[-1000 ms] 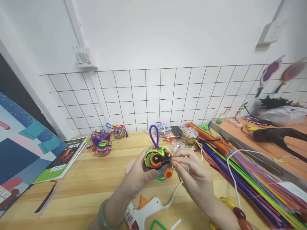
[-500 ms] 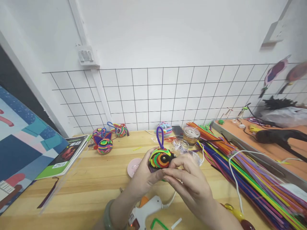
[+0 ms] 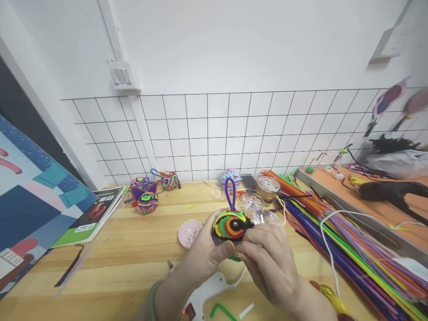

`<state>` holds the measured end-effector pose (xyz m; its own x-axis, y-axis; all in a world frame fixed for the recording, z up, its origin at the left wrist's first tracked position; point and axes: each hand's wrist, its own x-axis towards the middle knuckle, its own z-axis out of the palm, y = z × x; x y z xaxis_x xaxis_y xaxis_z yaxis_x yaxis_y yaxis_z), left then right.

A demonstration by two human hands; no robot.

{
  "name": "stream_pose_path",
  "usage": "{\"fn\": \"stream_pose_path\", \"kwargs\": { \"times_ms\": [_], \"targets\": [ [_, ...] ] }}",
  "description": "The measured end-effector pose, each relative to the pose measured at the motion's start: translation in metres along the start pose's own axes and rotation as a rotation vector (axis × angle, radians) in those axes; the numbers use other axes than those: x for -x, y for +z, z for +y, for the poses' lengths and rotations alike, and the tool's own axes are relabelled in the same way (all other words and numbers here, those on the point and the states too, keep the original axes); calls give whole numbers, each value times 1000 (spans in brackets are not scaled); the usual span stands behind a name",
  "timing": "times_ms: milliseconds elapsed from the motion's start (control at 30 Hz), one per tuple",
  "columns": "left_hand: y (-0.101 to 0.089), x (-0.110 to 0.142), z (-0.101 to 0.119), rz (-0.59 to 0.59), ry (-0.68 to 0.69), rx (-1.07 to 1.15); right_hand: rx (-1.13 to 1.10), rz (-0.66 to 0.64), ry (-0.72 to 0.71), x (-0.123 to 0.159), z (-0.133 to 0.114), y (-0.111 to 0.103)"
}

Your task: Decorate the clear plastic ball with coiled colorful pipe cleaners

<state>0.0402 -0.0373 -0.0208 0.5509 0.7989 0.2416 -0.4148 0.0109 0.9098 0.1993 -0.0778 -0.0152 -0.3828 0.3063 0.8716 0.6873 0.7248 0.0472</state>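
Note:
My left hand (image 3: 207, 256) is wrapped round a ball-shaped pipe-cleaner ornament (image 3: 227, 225). Coloured bands swirl around a black and gold eye on it, and a purple loop (image 3: 230, 194) stands up from its top. At the ornament's lower right side, my right hand (image 3: 272, 254) has its fingers pinched together; whatever may be between them is hidden. Left of the ornament stands a pink dish (image 3: 182, 232) with tiny shiny pieces inside. Below my hands lie a white glue gun (image 3: 212, 287), a bent green pipe cleaner (image 3: 222, 307) and a short white stick (image 3: 246, 310).
Bundles of coloured pipe cleaners (image 3: 347, 249) cover the right side, crossed by a white cable (image 3: 326, 249). Finished ornaments (image 3: 147, 203) sit at the back left, near a magazine (image 3: 96, 218). Clear round containers (image 3: 267, 189) stand behind my right hand.
Both hands and the ornament have shifted slightly to the right and down in view. My right fingers have curled in more closely against the ornament's side. More of the pink dish shows.

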Motion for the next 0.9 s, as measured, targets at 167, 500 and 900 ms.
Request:
{"fn": "stream_pose_path", "kwargs": {
  "times_ms": [167,500,900],
  "targets": [
    [-4,-1,6,87,2,-76,-142,-46,-59,-3,-7,-3],
    [-40,-7,28,353,71,5,-446,-276,86,-9,-3,-16],
    [-80,-8,56,663,357,-313,-351,-771,212,7,24,-31]
  ]
}}
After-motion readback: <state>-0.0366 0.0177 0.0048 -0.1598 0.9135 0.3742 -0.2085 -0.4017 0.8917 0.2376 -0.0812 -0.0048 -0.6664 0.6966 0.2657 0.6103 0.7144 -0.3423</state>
